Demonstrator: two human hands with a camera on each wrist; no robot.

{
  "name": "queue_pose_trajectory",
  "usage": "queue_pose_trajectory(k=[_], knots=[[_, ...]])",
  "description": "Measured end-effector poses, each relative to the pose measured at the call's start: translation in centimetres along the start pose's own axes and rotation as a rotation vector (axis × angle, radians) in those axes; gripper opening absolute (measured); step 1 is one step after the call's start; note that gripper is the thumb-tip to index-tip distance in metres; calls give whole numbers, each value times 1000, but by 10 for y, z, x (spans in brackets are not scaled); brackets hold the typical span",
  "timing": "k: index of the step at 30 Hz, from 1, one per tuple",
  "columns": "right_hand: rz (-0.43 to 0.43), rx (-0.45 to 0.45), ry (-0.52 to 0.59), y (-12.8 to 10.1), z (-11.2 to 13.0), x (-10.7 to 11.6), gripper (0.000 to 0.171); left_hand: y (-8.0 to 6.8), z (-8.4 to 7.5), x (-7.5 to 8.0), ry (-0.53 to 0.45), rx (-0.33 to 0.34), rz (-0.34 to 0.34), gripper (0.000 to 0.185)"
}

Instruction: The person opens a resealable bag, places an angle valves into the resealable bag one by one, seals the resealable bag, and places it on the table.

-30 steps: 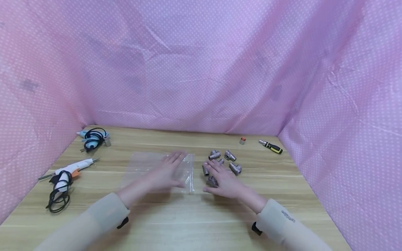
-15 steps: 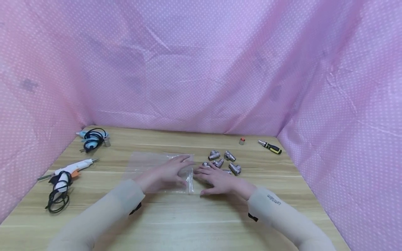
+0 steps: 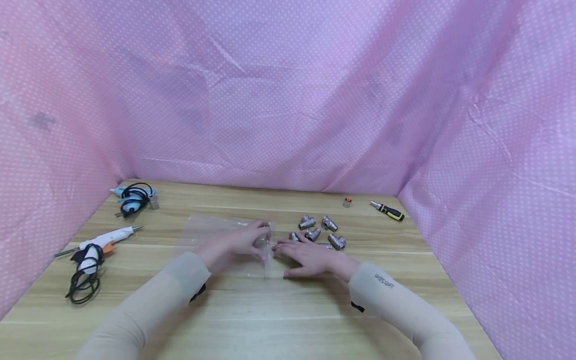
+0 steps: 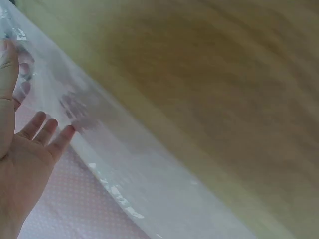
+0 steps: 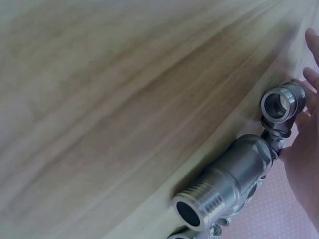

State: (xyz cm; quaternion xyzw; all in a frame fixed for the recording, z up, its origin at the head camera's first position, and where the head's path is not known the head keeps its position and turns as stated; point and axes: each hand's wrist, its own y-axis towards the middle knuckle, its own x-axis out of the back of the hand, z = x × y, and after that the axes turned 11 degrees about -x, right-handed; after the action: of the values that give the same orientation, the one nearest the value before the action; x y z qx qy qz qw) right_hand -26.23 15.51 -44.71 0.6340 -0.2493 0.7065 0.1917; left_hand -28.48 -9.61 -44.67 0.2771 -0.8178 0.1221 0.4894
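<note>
A clear plastic zip bag (image 3: 195,235) lies on the wooden table, its right edge raised. My left hand (image 3: 240,241) pinches that edge between thumb and fingers; in the left wrist view the bag's film (image 4: 134,144) slants away from the hand. Close by on the right, my right hand (image 3: 309,256) has its fingers spread and loosely bent, fingertips beside the bag's edge. Several metal tee pipe fittings (image 3: 336,242) lie behind and partly under the right hand. The right wrist view shows a threaded fitting (image 5: 234,172) near its fingers; whether they touch any fitting I cannot tell.
A white glue gun (image 3: 105,238) with a coiled black cord lies at the left, a blue glue gun (image 3: 131,202) behind it. At the back right are a small red-topped metal piece (image 3: 347,202) and a yellow-black screwdriver (image 3: 389,211). Pink dotted cloth (image 3: 270,100) surrounds the table.
Both hands have come closer together, the right one moving left off the fittings. My left hand has taken hold of the bag's right edge, which has shifted slightly left and up.
</note>
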Motion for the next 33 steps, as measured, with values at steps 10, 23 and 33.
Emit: queue_pose_trajectory(k=[10, 23, 33], knots=[[-82, -2, -17, 16, 5, -2, 42, -9, 7, 1, -76, -88, -51, 32], [-302, 74, -31, 22, 9, 2, 11, -13, -12, 17, -396, 68, -101, 20], [-233, -14, 222, 2, 8, 25, 20, -22, -30, 57, -68, -111, -25, 18]])
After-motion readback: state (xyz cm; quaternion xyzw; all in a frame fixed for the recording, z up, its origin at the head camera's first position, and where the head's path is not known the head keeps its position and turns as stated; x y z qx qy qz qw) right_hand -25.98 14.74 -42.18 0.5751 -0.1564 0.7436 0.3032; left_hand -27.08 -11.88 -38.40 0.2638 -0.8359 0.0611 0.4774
